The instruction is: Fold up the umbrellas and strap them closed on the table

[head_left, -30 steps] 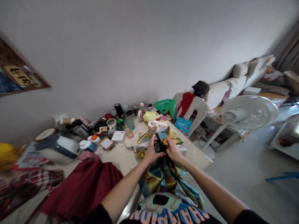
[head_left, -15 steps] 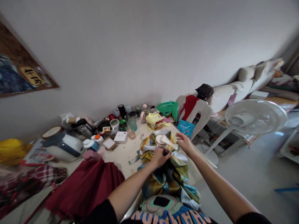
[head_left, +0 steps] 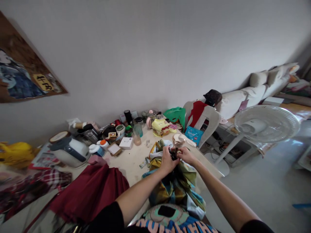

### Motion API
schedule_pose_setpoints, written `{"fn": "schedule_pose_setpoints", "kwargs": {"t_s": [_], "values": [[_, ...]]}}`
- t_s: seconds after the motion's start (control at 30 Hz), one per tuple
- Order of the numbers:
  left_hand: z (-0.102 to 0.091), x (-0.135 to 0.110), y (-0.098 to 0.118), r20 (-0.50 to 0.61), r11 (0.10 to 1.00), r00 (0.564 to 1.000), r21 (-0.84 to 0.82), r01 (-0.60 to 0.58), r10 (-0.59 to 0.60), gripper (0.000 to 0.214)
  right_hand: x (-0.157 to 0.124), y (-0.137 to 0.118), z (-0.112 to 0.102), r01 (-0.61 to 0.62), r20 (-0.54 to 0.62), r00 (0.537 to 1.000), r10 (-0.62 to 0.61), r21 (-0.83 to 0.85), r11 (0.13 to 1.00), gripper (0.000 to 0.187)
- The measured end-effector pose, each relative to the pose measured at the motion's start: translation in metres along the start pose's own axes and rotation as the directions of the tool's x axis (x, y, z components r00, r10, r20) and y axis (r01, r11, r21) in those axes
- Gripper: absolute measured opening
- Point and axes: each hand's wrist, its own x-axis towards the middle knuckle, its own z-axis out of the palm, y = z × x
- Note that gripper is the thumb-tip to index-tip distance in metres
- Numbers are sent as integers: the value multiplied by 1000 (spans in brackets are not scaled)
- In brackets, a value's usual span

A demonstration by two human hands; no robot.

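A loosely folded umbrella (head_left: 173, 184) with shiny gold, green and blue fabric lies against my front at the table's edge. Its round pale handle (head_left: 178, 139), rimmed in rose gold, points away from me, with a white strap beside it. My left hand (head_left: 168, 160) is closed around the dark shaft just below the handle. From the other side my right hand (head_left: 186, 156) meets it, fingertips pinched at the same dark part. The exact finger contact is partly hidden.
A dark red umbrella (head_left: 93, 191) lies at the left. Behind it stand an electric kettle (head_left: 70, 152), white bottles (head_left: 96, 149) and a small white box (head_left: 126, 143). Farther back are a glass cup (head_left: 137, 139) and a yellow packet (head_left: 160, 127). A fan (head_left: 267, 124) stands at the right.
My right hand has come in from the right, open before, and closed on the shaft beside my left hand. The handle has tipped slightly right and away from me.
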Motion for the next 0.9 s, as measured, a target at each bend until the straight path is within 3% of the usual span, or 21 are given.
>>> {"fn": "schedule_pose_setpoints", "kwargs": {"t_s": [0.1, 0.17, 0.27, 0.37, 0.47, 0.57, 0.7, 0.9], "values": [[3, 4, -1, 29, 999, 999, -1, 41, -41, 69, -13, -4, 0, 42, 181, 981, -64, 123, 991, 56], [5, 5, -2, 87, 999, 996, 1, 36, -36, 72, -18, -2, 5, 42, 185, 981, -65, 123, 991, 71], [2, 9, -5, 202, 1000, 979, -4, -13, 14, 92, -20, 5, 21, 69, -48, 996, -69, -20, 997, 73], [-12, 12, -7, 307, 998, 950, -4, -64, 62, 116, -21, 17, 35, 62, -263, 960, -91, -115, 991, 45], [-33, 10, -6, 378, 973, 915, 118, -197, 139, 122, -21, 29, 36, -10, -391, 920, -40, -126, 992, 25], [-49, 6, -6, 311, 923, 940, 301, -240, 143, 118, -21, 40, 27, -79, -459, 888, 20, -108, 991, 28], [-54, 12, -15, 129, 914, 992, 400, -64, 13, 128, -23, 47, 19, -113, -442, 895, 66, -81, 990, 37], [-47, 54, -23, 209, 954, 974, 265, -139, 84, 136, -21, 44, 24, -100, -353, 933, 70, -67, 993, 43]]}}
